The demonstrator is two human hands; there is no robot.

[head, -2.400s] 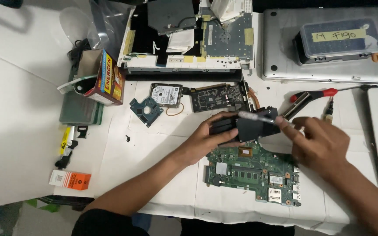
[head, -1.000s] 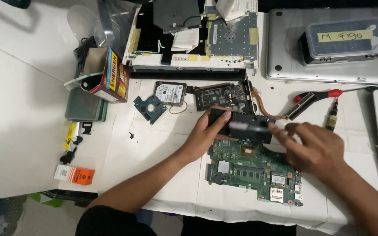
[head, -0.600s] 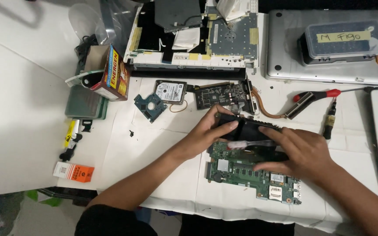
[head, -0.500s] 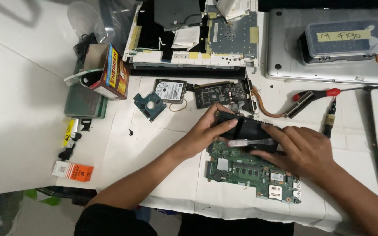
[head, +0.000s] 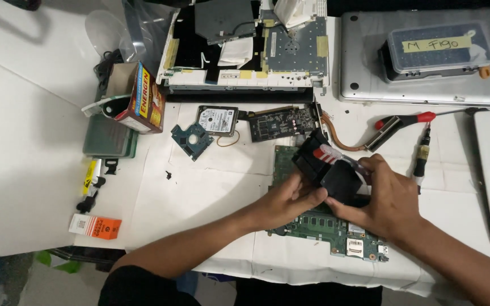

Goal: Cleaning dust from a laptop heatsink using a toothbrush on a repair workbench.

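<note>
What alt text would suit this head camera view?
Two hands, left and right, hold a black boxy plastic part above a green circuit board on a white table. A white-bristled brush touches the part; an opened laptop chassis lies behind.

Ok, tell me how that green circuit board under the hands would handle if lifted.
The green circuit board looks thin, flat and rigid, so probably stiff and light. Its exposed chips and connectors suggest it is fragile. Lying flat on the white table, it should not roll.

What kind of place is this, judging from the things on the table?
Probably an electronics repair bench, at home or in a small workshop. A green circuit board lies under the hands, an opened laptop chassis sits behind with a bare hard drive, and a red-handled screwdriver lies nearby.
</note>
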